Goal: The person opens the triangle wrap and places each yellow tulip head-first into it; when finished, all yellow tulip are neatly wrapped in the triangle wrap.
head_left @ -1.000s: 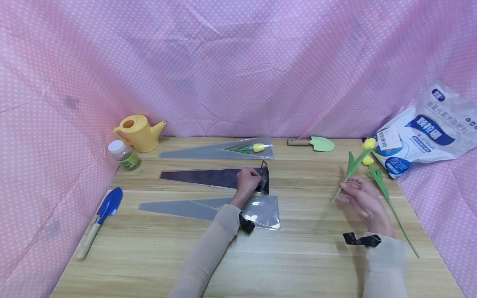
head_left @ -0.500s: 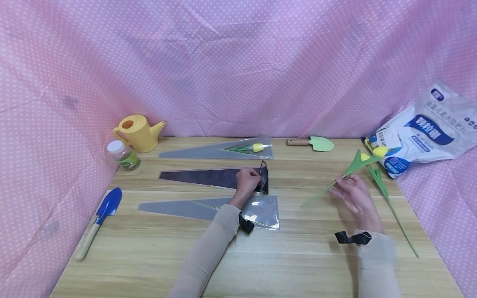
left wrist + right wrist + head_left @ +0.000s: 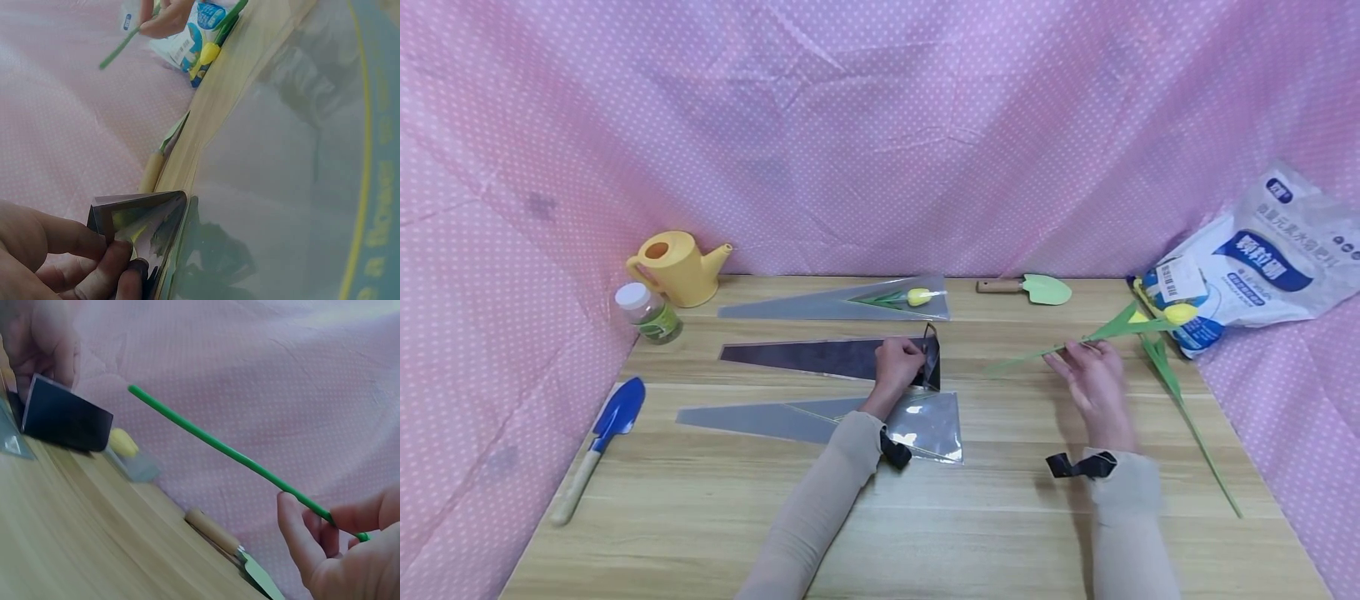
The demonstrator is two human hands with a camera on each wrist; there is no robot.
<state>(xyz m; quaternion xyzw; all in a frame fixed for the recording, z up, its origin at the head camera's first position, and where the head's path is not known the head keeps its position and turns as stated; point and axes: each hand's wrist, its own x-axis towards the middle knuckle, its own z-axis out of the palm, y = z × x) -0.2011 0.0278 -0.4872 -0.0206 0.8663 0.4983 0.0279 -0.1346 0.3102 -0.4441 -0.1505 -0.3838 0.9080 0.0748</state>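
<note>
My left hand (image 3: pixel 897 367) pinches the wide end of a dark flower sleeve (image 3: pixel 805 358) lying on the table. In the left wrist view that sleeve's mouth (image 3: pixel 147 222) gapes beside the fingers. My right hand (image 3: pixel 1099 383) holds an artificial yellow tulip (image 3: pixel 1182 314) between thumb and fingers, above the table. Its green stem (image 3: pixel 206 437) points left toward the dark sleeve, with the cut end apart from it. A clear sleeve (image 3: pixel 752 418) lies nearer me, partly behind the left forearm. Behind the dark one, another clear sleeve (image 3: pixel 790 304) contains a yellow tulip (image 3: pixel 918 297).
A second loose tulip (image 3: pixel 1206 450) lies at the right, its bloom partly hidden. A white bag (image 3: pixel 1262 258) leans at the back right. Around the edges are a green trowel (image 3: pixel 1047 289), a yellow watering can (image 3: pixel 688 271), a lidded jar (image 3: pixel 651 315) and a blue trowel (image 3: pixel 619 408).
My right hand has moved left and slightly away from me. The tulip has turned from steep to nearly level, its stem end swinging left. My left hand stays on the dark sleeve.
</note>
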